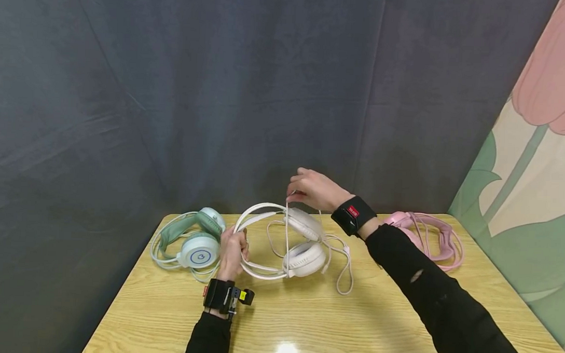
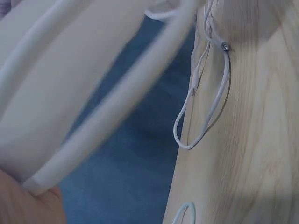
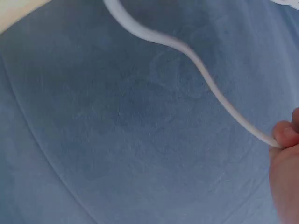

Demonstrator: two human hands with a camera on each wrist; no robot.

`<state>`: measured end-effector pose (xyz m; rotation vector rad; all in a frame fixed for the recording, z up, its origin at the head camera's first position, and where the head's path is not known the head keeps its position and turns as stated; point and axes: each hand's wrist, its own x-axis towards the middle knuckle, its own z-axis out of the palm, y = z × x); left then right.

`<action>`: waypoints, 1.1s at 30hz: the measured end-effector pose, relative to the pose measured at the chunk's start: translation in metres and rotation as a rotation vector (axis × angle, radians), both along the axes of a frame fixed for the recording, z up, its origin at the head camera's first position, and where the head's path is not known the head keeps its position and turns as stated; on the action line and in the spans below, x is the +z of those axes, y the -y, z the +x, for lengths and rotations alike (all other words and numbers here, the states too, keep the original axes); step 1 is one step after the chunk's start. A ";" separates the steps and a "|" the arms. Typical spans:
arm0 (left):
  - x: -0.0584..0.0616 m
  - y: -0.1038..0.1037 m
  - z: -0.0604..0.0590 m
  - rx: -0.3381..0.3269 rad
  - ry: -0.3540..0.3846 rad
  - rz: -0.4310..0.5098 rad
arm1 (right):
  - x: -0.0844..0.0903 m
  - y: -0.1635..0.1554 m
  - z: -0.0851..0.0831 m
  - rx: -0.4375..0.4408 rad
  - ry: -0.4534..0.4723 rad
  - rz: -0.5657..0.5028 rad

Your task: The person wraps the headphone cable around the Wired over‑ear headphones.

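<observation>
White headphones [image 1: 306, 259] are held just over the middle of the table, headband to the left and ear cups to the right. My left hand [image 1: 232, 251] grips the headband, seen close up as white bands [image 2: 117, 107] in the left wrist view. Above the ear cups, my right hand [image 1: 317, 189] pinches the white cable [image 1: 287, 234], which runs down across the headphones. In the right wrist view the cable [image 3: 205, 77] curves to the fingertips. More of it lies looped on the table at the right of the cups.
Green and white headphones [image 1: 199, 251] with their cable lie at the table's left. Pink headphones [image 1: 444, 239] rest at the right, partly behind my right forearm. The wooden table [image 1: 352, 324] meets a dark curtain [image 1: 266, 93] at the back and a flower-patterned panel [image 1: 537, 227] at the right.
</observation>
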<state>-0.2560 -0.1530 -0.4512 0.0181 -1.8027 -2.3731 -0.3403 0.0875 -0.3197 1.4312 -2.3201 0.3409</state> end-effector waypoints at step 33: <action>-0.002 0.019 -0.002 -0.584 0.011 0.756 | -0.103 -0.067 -0.031 -0.349 0.561 -0.287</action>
